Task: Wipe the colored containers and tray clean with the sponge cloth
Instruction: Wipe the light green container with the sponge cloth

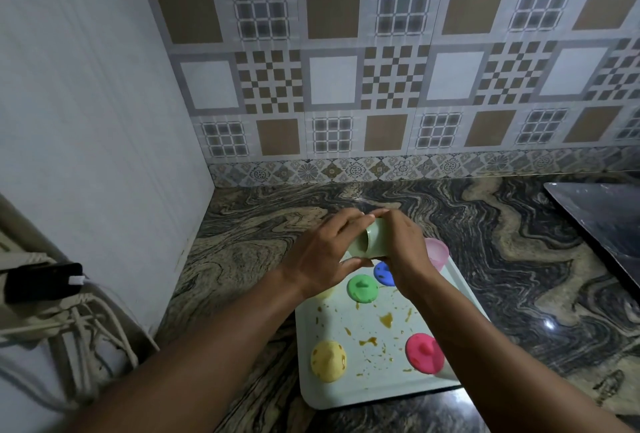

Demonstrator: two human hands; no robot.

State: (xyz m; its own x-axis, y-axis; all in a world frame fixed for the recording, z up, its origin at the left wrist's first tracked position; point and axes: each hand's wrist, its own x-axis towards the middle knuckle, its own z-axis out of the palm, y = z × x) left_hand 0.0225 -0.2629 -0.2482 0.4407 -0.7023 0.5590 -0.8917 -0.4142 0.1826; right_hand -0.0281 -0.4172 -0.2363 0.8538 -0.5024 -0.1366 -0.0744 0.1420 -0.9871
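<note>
A pale green container [371,243] is held tilted above the far end of a white tray [349,394]. My left hand [327,252] grips it from the left, and my right hand [403,242] closes over its right side. No sponge cloth shows; whether one is under my right hand I cannot tell. On the tray lie a green lid [362,289], a blue lid [383,273], a yellow lid [328,360] and a pink lid [423,352]. Brown stains spot the tray's middle. A pink container [437,252] stands at the tray's far right corner.
The tray rests on a dark marbled counter [502,259]. A tiled wall runs behind, and a white wall stands at left. A dark glass cooktop [602,221] occupies the far right. A black device [41,282] and cables [83,328] hang at the left edge.
</note>
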